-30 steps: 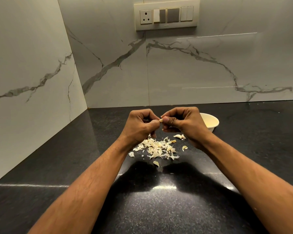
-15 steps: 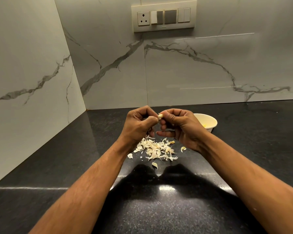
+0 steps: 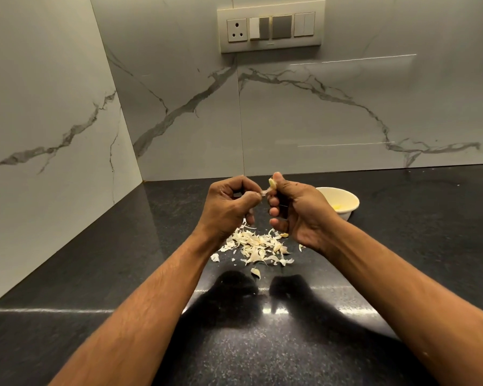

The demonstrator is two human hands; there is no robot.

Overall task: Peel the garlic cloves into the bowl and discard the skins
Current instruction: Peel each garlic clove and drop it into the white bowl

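Surface: black speckled countertop point(image 3: 129, 274), glossy, meeting white marble-veined wall tiles point(image 3: 304, 115) in a corner at my left.
Wall fitting: switch and socket panel point(image 3: 271, 27) high on the back wall, above my hands.
Left hand: my left hand point(image 3: 229, 206) is held above the counter, fingers curled, thumb and forefinger pinching a thin strip of skin point(image 3: 263, 192) that runs across to the clove.
Right hand: my right hand point(image 3: 299, 210) pinches the garlic clove point(image 3: 272, 184) at its top between thumb and forefinger; the lower fingers are loosely curled below it.
Clove: pale yellow, partly bared, raised in the air between my two hands, over the pile.
Skins: loose pile of skins point(image 3: 258, 245) on the counter directly under my hands; one stray piece point(image 3: 255, 273) lies nearer to me, apart from the pile.
Bowl: cream bowl point(image 3: 346, 203) on the counter just behind my right hand, something yellow inside; partly hidden by that hand.
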